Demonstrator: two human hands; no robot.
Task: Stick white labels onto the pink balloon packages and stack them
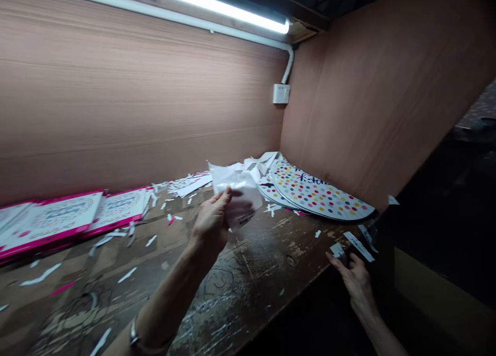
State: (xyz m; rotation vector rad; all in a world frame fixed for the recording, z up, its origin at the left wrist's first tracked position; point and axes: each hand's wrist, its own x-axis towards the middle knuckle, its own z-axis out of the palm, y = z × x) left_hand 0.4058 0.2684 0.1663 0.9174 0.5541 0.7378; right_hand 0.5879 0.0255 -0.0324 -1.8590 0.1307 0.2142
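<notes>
My left hand (pixel 213 219) is raised over the middle of the bench. Its thumb and fingers are closed on a translucent white plastic bag (pixel 242 196) with small dark print or a barcode near its lower edge. At the bench's front edge, my right hand (pixel 354 278) pinches a small pale printed label (pixel 338 250) between thumb and fingers. Just beyond it lie narrow pale label strips (pixel 358 246) with dark print. Behind the bag, half-round white boards with coloured dots (pixel 321 193) lie stacked against the side wall.
Pink-edged printed packs (pixel 65 214) lie in a row at the left. White paper scraps (pixel 41 276) are scattered over the wooden bench (pixel 267 273). Board walls (pixel 155 97) close the back and right, with a lit tube lamp (pixel 217 4) above and a white switch box (pixel 281 93).
</notes>
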